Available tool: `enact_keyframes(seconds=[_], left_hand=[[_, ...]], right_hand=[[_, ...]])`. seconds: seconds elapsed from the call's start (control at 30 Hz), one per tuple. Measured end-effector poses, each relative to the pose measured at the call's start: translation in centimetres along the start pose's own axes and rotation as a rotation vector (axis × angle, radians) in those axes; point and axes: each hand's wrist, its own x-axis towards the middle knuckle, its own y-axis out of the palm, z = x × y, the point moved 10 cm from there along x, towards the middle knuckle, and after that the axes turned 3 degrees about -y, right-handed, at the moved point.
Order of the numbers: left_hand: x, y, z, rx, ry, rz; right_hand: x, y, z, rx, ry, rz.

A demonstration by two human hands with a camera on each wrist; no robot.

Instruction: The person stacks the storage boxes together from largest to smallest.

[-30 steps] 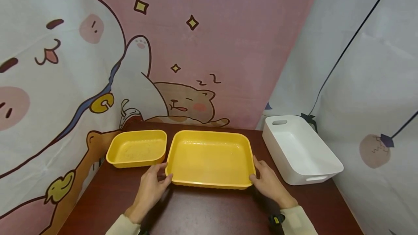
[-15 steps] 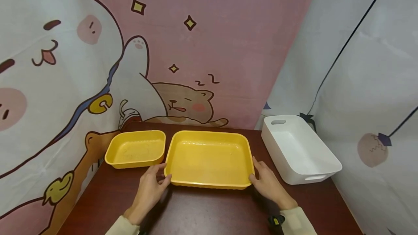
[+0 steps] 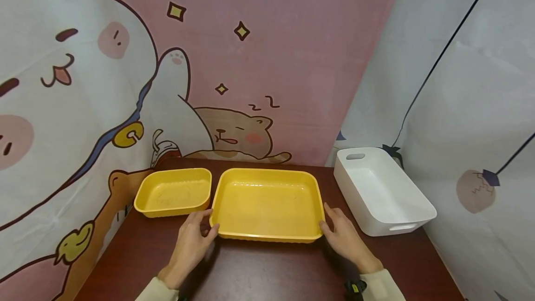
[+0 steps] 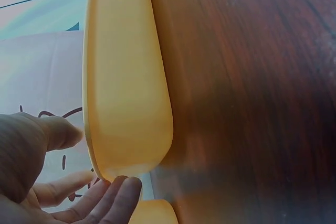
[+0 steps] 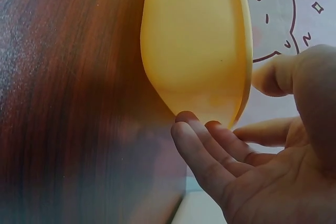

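A large yellow tray (image 3: 267,206) sits on the dark table between both hands. My left hand (image 3: 190,247) grips its near left corner: the left wrist view shows the thumb against the rim and the fingertips (image 4: 131,184) against the outer wall. At the near right corner my right hand (image 3: 347,238) holds the tray in the same way, its fingertips (image 5: 186,116) touching the outside of the wall in the right wrist view. Nothing lies in the tray. Left of it stands a smaller yellow tray (image 3: 173,193), close to my left fingers.
A white bin (image 3: 386,192) with slotted handles stands at the right side of the wooden table (image 3: 267,273). Cartoon-printed cloth (image 3: 292,59) hangs behind and along both sides, bounding the table.
The head view has shifted very slightly. Both hands stay at the large tray's corners, and the trays and bin keep their places.
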Motion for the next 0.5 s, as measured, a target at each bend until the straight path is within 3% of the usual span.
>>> enact_keyframes(seconds=[0.23,0.5], left_hand=[[-0.1,-0.6,-0.8,0.049,0.075,-0.063],[-0.1,-0.8,-1.4,0.063,0.099,-0.081]], right_hand=[[-0.5,-1.1,0.3,-0.009,-0.018,-0.076],[-1.3,-3.5,1.2,-0.042,-0.043,-0.215]])
